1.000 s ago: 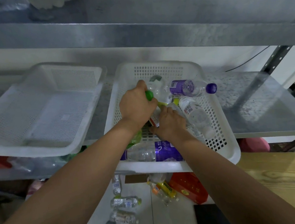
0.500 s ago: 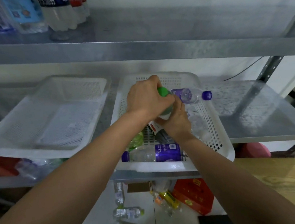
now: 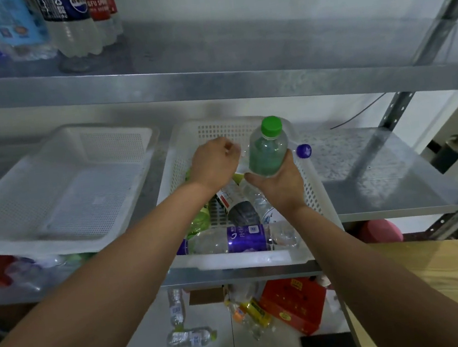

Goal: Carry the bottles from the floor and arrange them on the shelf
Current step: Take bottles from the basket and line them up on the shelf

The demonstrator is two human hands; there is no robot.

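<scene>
My right hand grips a small clear bottle with a green cap by its lower part and holds it upright above the white perforated basket on the middle shelf. Just left of the bottle, my left hand hovers with loosely curled fingers and holds nothing. Lying in the basket are a purple-labelled bottle, a dark bottle, a green one and a clear bottle with a purple cap. Several bottles lie on the floor below.
An empty white basket sits to the left on the same metal shelf. The upper shelf's front edge juts out overhead, with tall bottles standing at its left. On the floor lies a red box; a wooden surface is at the right.
The green-capped bottle has come up out of the basket and now stands upright in my right hand. My left hand has let go of its top and drawn off to the left.
</scene>
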